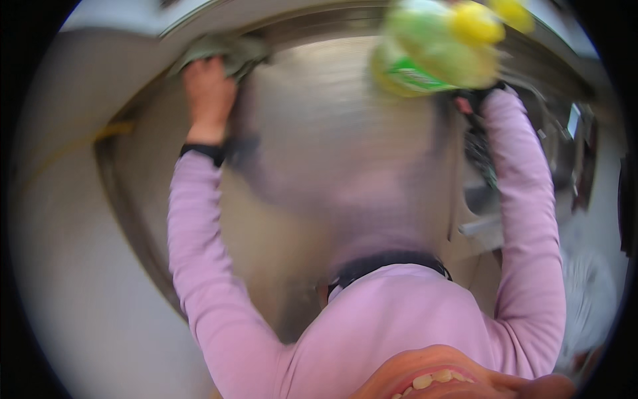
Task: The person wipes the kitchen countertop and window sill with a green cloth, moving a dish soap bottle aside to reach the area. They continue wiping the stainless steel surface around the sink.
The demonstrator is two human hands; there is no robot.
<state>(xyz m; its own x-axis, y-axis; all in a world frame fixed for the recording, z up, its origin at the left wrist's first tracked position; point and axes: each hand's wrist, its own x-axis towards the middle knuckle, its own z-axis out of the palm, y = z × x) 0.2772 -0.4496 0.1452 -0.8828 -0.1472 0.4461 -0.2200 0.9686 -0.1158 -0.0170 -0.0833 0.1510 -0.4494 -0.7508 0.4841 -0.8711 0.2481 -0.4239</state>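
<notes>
My left hand [209, 90] presses a grey-green cloth [224, 52] against the far left part of a shiny metal worktop [309, 99], its fingers partly under a fold. My right forearm reaches forward to the right, and a black cuff or band [491, 92] shows at its wrist. A large bottle of yellow-green liquid [433, 50], with a yellow cap [477, 22] and a green label, hides most or all of my right hand. Whether that hand grips the bottle cannot be seen. The bottle is blurred.
A second yellow cap [513, 14] shows behind the bottle. Dark, blurred items lie around a basin-like opening [481, 197] beside my right arm. Clear plastic [585, 294] is at the far right. A yellow strip [114, 130] meets the worktop's left edge.
</notes>
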